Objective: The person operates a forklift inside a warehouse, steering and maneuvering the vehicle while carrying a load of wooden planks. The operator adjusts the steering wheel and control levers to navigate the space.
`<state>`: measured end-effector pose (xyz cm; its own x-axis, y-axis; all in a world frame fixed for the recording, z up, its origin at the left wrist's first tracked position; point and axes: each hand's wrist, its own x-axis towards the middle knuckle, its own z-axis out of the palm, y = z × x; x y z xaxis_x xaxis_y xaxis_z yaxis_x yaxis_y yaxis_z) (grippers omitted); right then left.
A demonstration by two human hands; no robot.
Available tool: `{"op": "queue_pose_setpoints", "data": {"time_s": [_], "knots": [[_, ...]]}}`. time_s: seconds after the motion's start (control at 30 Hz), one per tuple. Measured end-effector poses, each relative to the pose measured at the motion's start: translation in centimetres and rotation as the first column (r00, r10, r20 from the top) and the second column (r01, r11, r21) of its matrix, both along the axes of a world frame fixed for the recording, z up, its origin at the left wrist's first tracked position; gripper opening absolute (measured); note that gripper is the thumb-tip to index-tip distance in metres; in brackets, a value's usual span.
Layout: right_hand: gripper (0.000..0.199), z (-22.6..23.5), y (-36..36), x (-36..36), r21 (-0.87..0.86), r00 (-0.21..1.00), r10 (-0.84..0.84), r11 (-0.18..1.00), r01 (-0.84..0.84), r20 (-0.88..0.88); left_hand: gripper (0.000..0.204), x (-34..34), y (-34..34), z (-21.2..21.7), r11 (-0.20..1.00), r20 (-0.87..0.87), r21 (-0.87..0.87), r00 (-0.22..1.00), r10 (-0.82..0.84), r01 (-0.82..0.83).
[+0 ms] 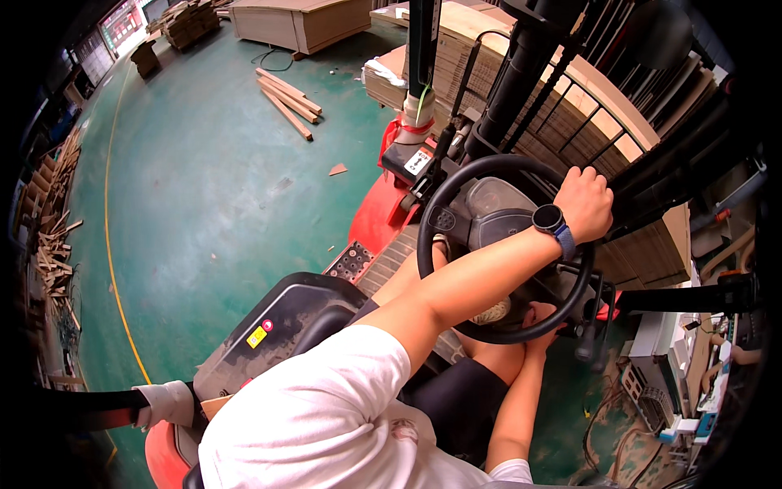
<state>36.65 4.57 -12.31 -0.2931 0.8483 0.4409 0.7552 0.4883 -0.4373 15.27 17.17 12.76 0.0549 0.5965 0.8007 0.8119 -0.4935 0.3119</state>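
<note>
A black steering wheel [429, 244] stands in front of me in a red vehicle that looks like a forklift. My left hand [584, 204] is closed round the far right of its rim, the arm stretched across the wheel's face. A dark round watch [547, 218] sits on that wrist. Down at the lower right of the rim, my right hand [539, 314] curls round it from beneath, partly hidden behind the rim. Black levers [585, 342] stick out just right of the wheel. Below the wheel show my legs and a light-coloured shoe, partly covered.
Stacked cardboard sheets [635, 147] stand ahead behind the black mast [509, 90]. Wooden beams [289, 102] lie on the green floor [204, 212] to the left. A large brown box [297, 24] is farther off. Scrap wood [53, 253] lines the left side, beyond a yellow line. Equipment and cables [652, 383] sit at right.
</note>
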Motion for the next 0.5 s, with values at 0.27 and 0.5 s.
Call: {"op": "queue_pose_setpoints", "data": {"time_s": [0.27,0.5], "knots": [[0.024,-1.3,1.1,-0.8,0.068,0.991,0.126,0.989,-0.129,0.053,0.015,-0.6,0.4,0.0,0.999,-0.010,0.021,1.000,0.026,-0.025],[0.025,-1.2,0.7,-1.2,-0.088,0.990,0.088,0.993,-0.079,0.107,0.014,-1.0,0.4,-0.2,0.998,-0.016,0.037,0.999,0.047,-0.046]]}}
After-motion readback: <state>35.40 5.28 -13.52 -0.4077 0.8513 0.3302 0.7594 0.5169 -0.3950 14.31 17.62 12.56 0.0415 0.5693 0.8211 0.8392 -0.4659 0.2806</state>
